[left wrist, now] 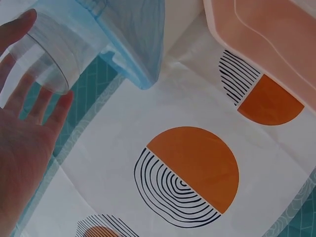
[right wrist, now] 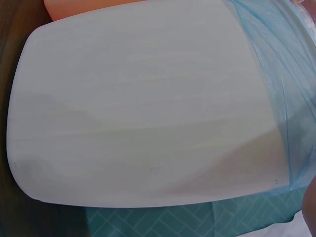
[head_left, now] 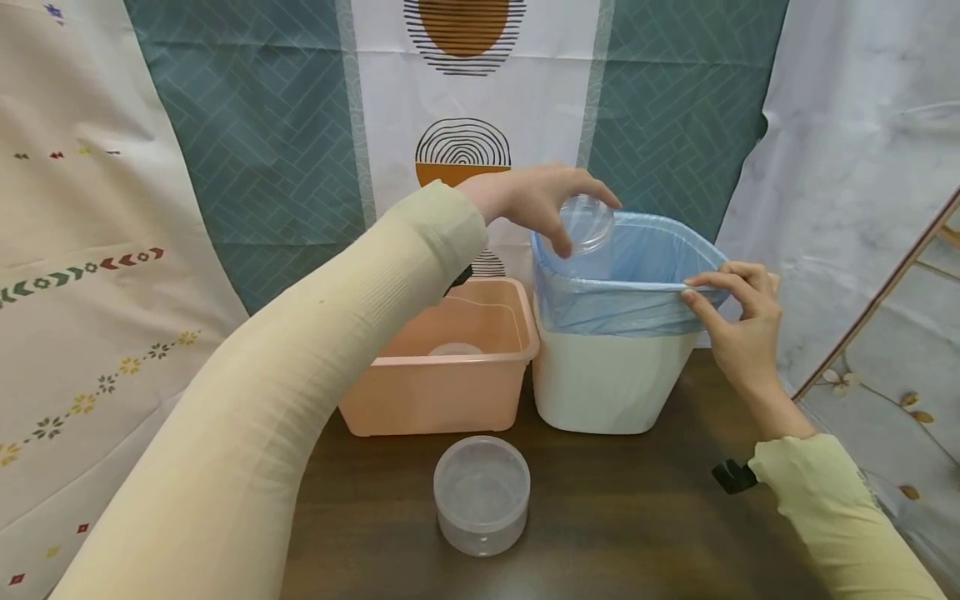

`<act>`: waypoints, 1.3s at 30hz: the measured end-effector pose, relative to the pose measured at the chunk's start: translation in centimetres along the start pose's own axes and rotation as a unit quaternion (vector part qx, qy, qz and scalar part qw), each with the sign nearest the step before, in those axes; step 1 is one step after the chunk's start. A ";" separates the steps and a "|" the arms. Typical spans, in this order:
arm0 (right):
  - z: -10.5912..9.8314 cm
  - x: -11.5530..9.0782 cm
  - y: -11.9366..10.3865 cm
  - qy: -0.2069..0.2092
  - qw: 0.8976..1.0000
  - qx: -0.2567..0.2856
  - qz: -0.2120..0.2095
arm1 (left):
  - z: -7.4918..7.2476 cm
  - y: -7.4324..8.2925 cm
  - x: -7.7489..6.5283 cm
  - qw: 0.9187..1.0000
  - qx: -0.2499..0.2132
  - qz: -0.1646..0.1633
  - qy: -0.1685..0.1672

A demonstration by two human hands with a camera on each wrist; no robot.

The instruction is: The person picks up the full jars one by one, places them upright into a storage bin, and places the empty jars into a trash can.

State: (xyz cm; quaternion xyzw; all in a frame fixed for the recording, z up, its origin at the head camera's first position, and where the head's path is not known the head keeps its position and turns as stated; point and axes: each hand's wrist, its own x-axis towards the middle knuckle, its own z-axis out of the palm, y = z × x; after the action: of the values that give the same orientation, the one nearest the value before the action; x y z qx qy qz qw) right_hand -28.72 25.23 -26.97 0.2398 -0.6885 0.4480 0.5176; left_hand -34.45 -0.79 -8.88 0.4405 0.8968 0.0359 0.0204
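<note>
hands hold a clear tub and blue liner.

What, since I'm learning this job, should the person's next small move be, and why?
Probably lower the left hand slightly and let go: it grips a clear, round plastic container at the mouth of a white, round-cornered plastic bin lined with a translucent blue plastic bag, and the right hand pinches the bag at the rim.
</note>
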 end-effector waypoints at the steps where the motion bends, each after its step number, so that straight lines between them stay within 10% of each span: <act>1: 0.0 0.0 0.0 -0.001 1.000 0.000 0.000 | 0.0 0.0 0.0 1.000 -0.001 0.000 0.001; 19: -0.5 0.0 -0.4 0.003 1.000 -0.009 0.006 | 1.3 -2.1 -1.0 0.999 -0.049 0.014 0.009; 39: -0.4 0.1 2.2 -0.001 1.000 -0.018 0.009 | 4.2 -4.0 -5.6 0.991 -0.084 0.075 0.070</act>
State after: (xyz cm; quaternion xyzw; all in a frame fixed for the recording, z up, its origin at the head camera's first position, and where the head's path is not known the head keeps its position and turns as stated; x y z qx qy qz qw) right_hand -30.29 26.59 -27.63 0.2244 -0.6995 0.4398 0.5167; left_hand -33.92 -7.46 -13.41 0.4996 0.8542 0.1436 -0.0084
